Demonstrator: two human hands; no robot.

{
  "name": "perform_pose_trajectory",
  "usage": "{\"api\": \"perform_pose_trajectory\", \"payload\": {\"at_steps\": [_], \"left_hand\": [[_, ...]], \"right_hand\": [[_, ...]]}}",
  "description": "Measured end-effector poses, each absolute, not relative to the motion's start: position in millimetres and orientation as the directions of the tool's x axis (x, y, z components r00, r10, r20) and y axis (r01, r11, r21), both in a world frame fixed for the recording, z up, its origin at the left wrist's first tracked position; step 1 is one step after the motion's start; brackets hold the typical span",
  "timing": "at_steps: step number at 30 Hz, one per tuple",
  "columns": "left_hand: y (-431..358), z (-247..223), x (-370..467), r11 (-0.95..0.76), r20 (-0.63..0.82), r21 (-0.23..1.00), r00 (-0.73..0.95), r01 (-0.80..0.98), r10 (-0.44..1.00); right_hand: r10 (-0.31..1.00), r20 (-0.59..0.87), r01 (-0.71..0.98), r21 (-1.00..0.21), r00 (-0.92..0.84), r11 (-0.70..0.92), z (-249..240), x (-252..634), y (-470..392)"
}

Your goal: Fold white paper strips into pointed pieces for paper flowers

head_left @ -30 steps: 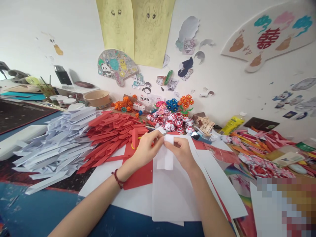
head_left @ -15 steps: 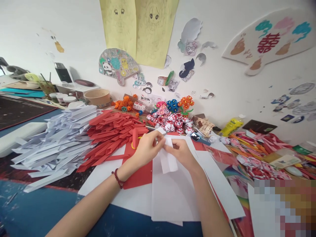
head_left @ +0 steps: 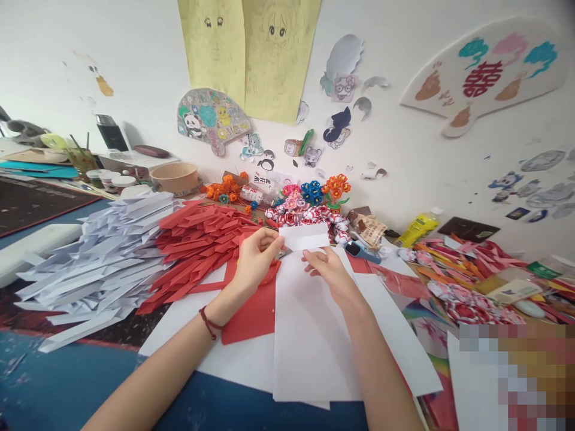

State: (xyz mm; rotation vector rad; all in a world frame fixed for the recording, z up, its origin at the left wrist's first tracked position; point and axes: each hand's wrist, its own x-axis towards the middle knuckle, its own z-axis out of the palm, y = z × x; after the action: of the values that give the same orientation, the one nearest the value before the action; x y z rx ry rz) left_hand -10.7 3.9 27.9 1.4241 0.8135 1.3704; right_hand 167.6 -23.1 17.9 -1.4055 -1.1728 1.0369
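Note:
My left hand (head_left: pixel 257 256) pinches the left end of a folded white paper strip (head_left: pixel 305 236), which is held level above the work surface with a crease along its length. Just below the strip's right end is my right hand (head_left: pixel 330 269), its thumb and fingers apart; whether a fingertip touches the strip's lower edge I cannot tell. Under both hands lie white paper sheets (head_left: pixel 314 347) and a red sheet (head_left: pixel 249 317). An orange-red looped object (head_left: pixel 271 273) shows partly behind my left hand.
To the left are a pile of folded white strips (head_left: pixel 108 257) and a pile of red ones (head_left: pixel 202 245). Red-and-white paper flowers (head_left: pixel 317 218) stand at the back. A blue watch (head_left: pixel 359 251), a yellow bottle (head_left: pixel 417 228) and colourful strips (head_left: pixel 476 260) are on the right.
The strip has turned from hanging upright between both hands to lying crosswise, slightly higher. My right hand's fingers have spread off it, while my left hand keeps its pinch.

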Motion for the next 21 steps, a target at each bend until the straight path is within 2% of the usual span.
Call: {"api": "perform_pose_trajectory", "payload": {"at_steps": [3, 7, 13, 17, 19, 21], "left_hand": [[2, 29, -9, -0.186, 0.241, 0.951, 0.214, -0.248, 0.947], [1, 29, -6, -0.138, 0.197, 0.969, 0.298, -0.206, 0.934], [0, 22, -4, -0.202, 0.209, 0.978, 0.353, -0.058, 0.912], [2, 18, -4, -0.296, 0.270, 0.955, 0.388, 0.007, 0.881], [1, 18, -4, -0.395, 0.324, 0.909, 0.373, 0.130, 0.869], [-1, 19, -4, -0.506, 0.405, 0.806, 0.338, 0.307, 0.850]], "right_hand": [[0.998, 0.013, 0.076, -0.997, -0.061, 0.018, 25, 158, -29], [0.991, 0.126, 0.069, -0.989, -0.041, 0.128, 27, 154, -31], [0.981, 0.184, 0.088, -0.980, 0.060, 0.179, 28, 156, -30], [0.975, 0.213, 0.124, -0.971, 0.061, 0.204, 29, 154, -30], [0.972, 0.229, 0.157, -0.963, 0.056, 0.218, 27, 155, -30], [0.966, 0.249, 0.205, -0.952, 0.077, 0.229, 24, 157, -29]]}}
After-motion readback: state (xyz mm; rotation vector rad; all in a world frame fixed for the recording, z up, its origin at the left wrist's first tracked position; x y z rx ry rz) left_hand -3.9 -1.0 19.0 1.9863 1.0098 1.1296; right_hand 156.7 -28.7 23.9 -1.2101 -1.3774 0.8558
